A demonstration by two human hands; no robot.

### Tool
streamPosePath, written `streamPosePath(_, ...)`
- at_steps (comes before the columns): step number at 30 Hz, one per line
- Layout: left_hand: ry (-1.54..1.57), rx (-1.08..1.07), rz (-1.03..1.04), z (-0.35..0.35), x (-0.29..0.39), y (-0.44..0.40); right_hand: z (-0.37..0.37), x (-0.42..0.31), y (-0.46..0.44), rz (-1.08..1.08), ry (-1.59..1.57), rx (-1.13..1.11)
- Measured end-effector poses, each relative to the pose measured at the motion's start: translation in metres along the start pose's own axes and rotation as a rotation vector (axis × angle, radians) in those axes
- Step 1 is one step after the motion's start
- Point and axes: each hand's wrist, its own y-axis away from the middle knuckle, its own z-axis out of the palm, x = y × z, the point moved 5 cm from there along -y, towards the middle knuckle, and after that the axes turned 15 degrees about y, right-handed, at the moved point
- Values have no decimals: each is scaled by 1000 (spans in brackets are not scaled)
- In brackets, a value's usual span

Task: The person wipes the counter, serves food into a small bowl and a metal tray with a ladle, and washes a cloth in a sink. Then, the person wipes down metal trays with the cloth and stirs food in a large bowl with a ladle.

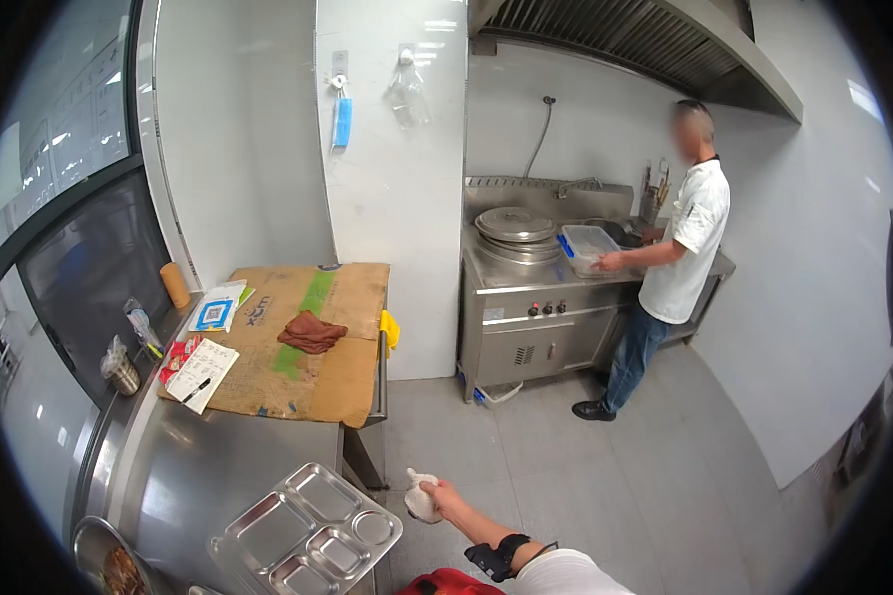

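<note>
My right hand reaches out from the lower edge, its fingers closed round a crumpled whitish cloth. A black strap with a small device sits on that forearm. Left of the cloth, apart from it, a shiny metal compartment tray lies at the near end of the steel counter. Nowhere in the frame can my left hand be seen.
Flattened cardboard covers the counter's far part, bearing a brown cloth, a notepad and a pen. A metal bowl with food stands lower left. Across the floor, a co-worker holds a clear plastic container by the stove.
</note>
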Motion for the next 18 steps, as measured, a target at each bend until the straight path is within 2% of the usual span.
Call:
streamPosePath(3, 174, 61, -155, 18, 23, 9, -1, 2, -11, -29, -109, 7)
streamPosePath(6, 347, 260, -275, -19, -36, -20, 6, 0, -16, -55, -198, -35)
streamPosePath(7, 412, 218, -263, -19, -39, -21, 6, -6, -18, -67, -223, -52)
streamPosePath(9, 543, 160, -255, 7, -3, -2, 13, -30, -9, -65, -487, -183)
streamPosePath(10, 521, 97, -209, 1, -11, -14, 23, -43, -3, -37, -602, -265)
streamPosePath(12, 473, 71, -117, -33, -60, -46, 37, -83, 17, -170, -576, -410)
streamPosePath(13, 550, 301, -241, -33, -71, -37, 49, -102, 30, -148, -560, -510)
streamPosePath(14, 476, 305, -292, -30, -62, -34, 62, -112, 35, -165, -512, -574)
streamPosePath(15, 341, 398, -393, -14, -35, -24, 74, -114, 32, -91, -471, -570)
streamPosePath(16, 406, 433, -379, -6, -27, -21, 91, -121, 40, -38, -441, -590)
streamPosePath(17, 427, 336, -323, -3, -17, -20, 111, -126, 51, -37, -396, -593)
streamPosePath(18, 489, 386, -349, -1, -16, -16, 134, -132, 68, 17, -381, -628)
